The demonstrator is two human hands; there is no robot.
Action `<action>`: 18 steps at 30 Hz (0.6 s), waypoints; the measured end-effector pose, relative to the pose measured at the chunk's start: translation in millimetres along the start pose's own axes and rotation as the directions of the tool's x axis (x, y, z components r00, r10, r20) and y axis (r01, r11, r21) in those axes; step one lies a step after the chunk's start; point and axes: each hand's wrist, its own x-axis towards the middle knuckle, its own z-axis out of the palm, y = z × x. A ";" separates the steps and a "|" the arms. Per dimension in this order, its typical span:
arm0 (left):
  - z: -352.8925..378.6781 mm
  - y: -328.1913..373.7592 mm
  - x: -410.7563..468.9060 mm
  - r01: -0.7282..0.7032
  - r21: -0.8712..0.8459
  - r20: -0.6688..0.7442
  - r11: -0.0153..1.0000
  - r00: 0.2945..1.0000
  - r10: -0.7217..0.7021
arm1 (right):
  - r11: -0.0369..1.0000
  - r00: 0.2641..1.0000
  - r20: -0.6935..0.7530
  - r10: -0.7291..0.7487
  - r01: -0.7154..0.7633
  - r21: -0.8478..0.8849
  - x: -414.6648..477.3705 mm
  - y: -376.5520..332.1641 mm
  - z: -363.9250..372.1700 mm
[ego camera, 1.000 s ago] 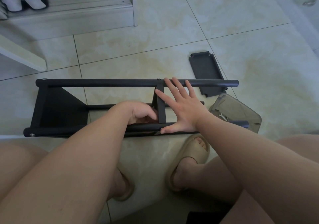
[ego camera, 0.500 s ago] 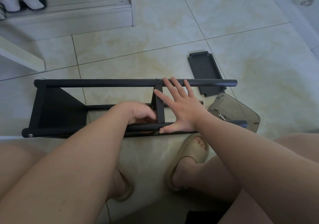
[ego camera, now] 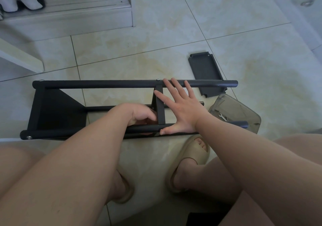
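A black metal rack frame (ego camera: 104, 83) lies on its side on the tiled floor, with two long tubes joined by a solid end panel at the left and a narrow cross panel (ego camera: 160, 107) near the middle. My right hand (ego camera: 184, 111) lies flat and spread on the frame; its fingertips touch the far tube and its thumb rests along the near tube. My left hand (ego camera: 139, 115) reaches inside the frame, fingers curled at the foot of the cross panel. What those fingers hold is hidden.
A loose black panel (ego camera: 206, 70) lies beyond the frame's right end. A clear plastic box (ego camera: 244, 112) with a small wrench (ego camera: 222, 117) sits at the right. A shoe cabinet (ego camera: 69, 18) stands at the back left. My sandalled feet (ego camera: 195, 154) are in front.
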 end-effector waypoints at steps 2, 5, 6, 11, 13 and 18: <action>-0.4 -0.8 -0.6 -0.021 -0.022 -0.003 1.000 1.000 0.021 | 1.000 1.000 0.002 0.001 -0.001 -0.002 0.3 -0.2 0.2; -2.2 -1.8 -1.2 -0.036 -0.099 -0.004 0.994 0.999 0.036 | 1.000 1.000 0.002 0.004 -0.004 -0.005 0.7 -0.4 0.8; -2.3 -1.6 -1.7 -0.032 -0.117 0.004 0.993 0.999 0.033 | 1.000 1.000 0.000 0.004 -0.004 -0.005 0.6 -0.4 1.0; 2.4 1.9 -3.8 0.025 0.020 -0.008 0.999 1.000 -0.025 | 1.000 1.000 -0.002 0.004 -0.004 -0.008 0.5 0.2 1.6; 2.9 2.1 -3.4 0.018 0.029 -0.015 0.999 1.000 -0.018 | 1.000 1.000 -0.004 0.003 -0.003 -0.006 0.4 0.1 1.4; 0.7 0.4 -2.4 -0.022 -0.009 -0.011 1.000 1.000 0.022 | 1.000 1.000 -0.015 -0.001 0.001 -0.001 0.1 0.3 1.8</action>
